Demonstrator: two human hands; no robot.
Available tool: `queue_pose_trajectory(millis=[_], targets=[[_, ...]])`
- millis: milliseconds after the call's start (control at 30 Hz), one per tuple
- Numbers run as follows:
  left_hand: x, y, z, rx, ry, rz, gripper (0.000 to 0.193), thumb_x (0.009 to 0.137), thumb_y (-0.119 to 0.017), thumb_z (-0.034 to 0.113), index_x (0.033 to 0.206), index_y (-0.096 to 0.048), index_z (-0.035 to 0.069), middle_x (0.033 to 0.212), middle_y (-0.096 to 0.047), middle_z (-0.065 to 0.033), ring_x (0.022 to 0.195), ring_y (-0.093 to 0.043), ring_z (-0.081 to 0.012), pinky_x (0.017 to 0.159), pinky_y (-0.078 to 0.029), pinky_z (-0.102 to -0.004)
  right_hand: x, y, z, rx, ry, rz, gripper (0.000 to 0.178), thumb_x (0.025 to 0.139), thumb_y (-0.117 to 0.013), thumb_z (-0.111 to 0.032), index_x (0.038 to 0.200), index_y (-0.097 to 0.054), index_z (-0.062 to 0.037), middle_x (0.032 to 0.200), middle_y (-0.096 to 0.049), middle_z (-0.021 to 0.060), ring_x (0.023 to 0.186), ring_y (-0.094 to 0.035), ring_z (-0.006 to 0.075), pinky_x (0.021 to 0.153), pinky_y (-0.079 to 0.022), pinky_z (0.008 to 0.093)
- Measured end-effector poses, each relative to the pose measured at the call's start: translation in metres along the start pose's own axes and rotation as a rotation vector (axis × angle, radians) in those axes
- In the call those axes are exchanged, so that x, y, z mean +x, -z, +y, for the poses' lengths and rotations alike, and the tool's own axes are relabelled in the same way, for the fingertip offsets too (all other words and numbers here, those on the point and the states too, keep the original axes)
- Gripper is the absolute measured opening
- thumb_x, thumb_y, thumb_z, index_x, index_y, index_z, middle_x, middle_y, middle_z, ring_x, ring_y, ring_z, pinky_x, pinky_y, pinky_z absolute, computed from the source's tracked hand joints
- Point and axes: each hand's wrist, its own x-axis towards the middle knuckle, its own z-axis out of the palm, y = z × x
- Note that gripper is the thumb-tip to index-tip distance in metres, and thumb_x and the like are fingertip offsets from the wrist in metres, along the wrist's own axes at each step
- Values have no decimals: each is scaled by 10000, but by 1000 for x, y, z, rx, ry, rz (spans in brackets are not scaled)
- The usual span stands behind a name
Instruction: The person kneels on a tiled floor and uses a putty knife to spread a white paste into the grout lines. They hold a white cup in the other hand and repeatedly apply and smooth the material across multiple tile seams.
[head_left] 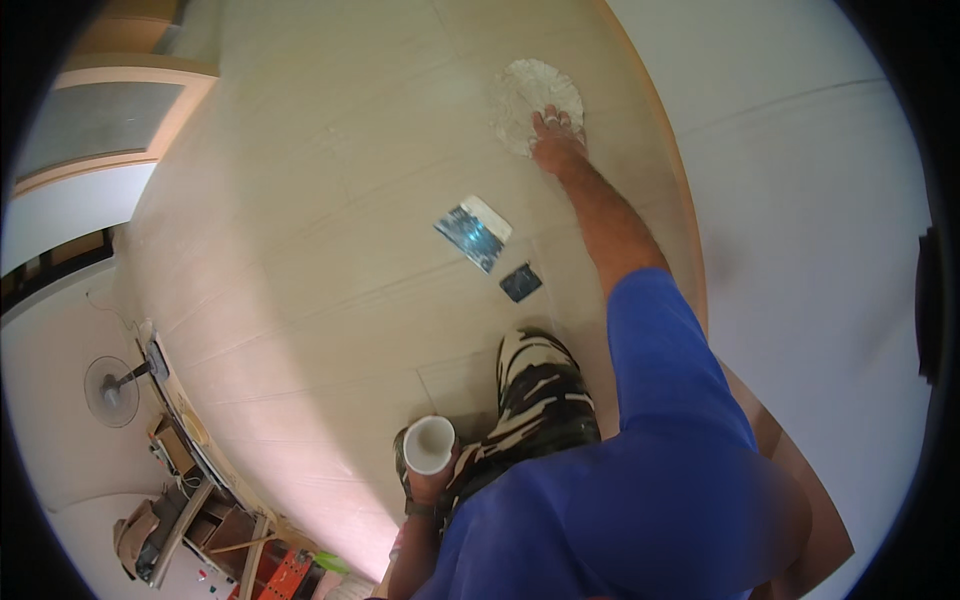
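Observation:
At the far right of the floor, my right hand (558, 140) reaches into a round, pale mound of powder or paste (525, 90). White smears coat its fingers, which look stretched out and apart, with nothing seen in them. Close to my knee, my left hand (430, 487) is wrapped round a white cup (430, 446). The inside of the cup looks whitish; I cannot make out its contents. Between the hands lies a flat, shiny blue-silver plate (472, 236) with a whitish strip along one edge. Beside it is a small dark square piece (520, 283).
A pale wall (790, 180) rises along the right, with a tan strip at its foot. On the left stand a fan (112, 390) and a wood-framed panel (120, 115). Boards, boxes and an orange-red object (285, 575) crowd the lower left. Beige floor (330, 270) spreads between.

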Motion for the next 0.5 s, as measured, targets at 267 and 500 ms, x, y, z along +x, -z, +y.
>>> queue_pose_trajectory(millis=[267,500], targets=[[27,-3,24,-133,-76,-26,472,783,-671,86,1202,-479,-19,1226,-530,-131,1104,-516,-202,934,-403,-307,-284,-81,82,55,-257,39,597,864,-506,-254,1392,-276,-100,1438,-234,205,1304,-249,388,1025,-273,481],[10,-7,13,-187,-162,1,490,717,-702,37,1156,-488,-1,1177,-546,-113,1045,-546,-211,896,-434,-305,-283,-112,39,20,-395,168,562,842,-520,-263,1333,-367,-34,1408,-280,227,1276,-285,414,1012,-291,503]])
